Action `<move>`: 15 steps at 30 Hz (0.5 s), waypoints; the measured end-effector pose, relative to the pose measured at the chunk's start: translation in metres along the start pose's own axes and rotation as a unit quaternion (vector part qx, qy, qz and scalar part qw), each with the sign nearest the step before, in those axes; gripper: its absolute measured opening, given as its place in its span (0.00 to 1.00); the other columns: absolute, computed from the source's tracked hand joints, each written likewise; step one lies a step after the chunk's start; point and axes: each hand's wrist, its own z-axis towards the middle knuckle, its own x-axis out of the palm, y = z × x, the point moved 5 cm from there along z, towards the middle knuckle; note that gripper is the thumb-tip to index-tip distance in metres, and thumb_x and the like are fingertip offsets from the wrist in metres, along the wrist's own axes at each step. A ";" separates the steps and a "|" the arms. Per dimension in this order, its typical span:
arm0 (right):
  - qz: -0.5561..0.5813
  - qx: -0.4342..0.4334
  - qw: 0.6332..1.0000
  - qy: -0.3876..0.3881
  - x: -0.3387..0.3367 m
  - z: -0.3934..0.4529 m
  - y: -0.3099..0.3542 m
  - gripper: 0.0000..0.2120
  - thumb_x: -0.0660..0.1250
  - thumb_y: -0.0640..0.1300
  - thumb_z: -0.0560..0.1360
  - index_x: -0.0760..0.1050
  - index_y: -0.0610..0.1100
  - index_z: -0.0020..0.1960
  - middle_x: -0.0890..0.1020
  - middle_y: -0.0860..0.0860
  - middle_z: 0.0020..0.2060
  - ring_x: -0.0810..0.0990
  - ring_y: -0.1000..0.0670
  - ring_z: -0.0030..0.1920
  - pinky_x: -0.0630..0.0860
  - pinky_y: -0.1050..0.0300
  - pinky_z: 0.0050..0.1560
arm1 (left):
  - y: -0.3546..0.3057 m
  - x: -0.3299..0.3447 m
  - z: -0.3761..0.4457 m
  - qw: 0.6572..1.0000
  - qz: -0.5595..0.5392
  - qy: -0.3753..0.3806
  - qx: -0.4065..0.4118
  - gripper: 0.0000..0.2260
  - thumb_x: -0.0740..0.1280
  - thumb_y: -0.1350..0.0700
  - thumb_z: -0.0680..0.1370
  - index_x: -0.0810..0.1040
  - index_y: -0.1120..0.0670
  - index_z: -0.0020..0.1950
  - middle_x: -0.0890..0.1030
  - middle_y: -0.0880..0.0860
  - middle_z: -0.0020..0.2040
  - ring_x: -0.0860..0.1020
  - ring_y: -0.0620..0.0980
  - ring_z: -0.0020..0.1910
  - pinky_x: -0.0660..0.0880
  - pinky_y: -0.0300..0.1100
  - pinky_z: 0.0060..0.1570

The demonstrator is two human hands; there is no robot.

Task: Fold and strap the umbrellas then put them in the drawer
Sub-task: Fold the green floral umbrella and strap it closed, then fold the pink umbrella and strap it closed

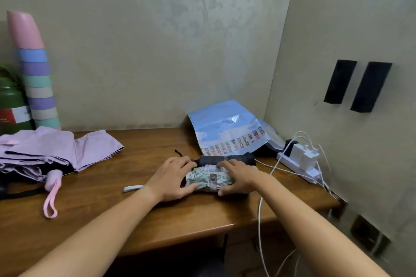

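Rolled umbrella (208,181) mid-desk (112,220), second folded umbrella (227,159) just behind, open umbrella (51,153) far left

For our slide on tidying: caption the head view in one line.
Both hands grip a folded patterned umbrella on the desk; a lilac umbrella lies unfolded.

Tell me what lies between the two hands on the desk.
The head view shows the patterned umbrella, folded, between the left hand and the right hand; both grip its ends.

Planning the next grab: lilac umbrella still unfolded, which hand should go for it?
Left, probably. The lilac umbrella lies at the desk's left end, on the left hand's side. The right hand sits farther right and would have to cross over the patterned umbrella both hands grip.
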 end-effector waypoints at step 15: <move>0.085 -0.104 0.988 -0.077 -0.016 0.053 0.107 0.22 0.65 0.48 0.80 0.67 0.47 0.72 0.71 0.46 0.70 0.71 0.43 0.69 0.71 0.45 0.68 | 0.039 0.001 -0.030 0.986 -0.093 0.040 -0.130 0.26 0.53 0.34 0.81 0.74 0.46 0.71 0.77 0.44 0.67 0.75 0.46 0.65 0.70 0.47 0.68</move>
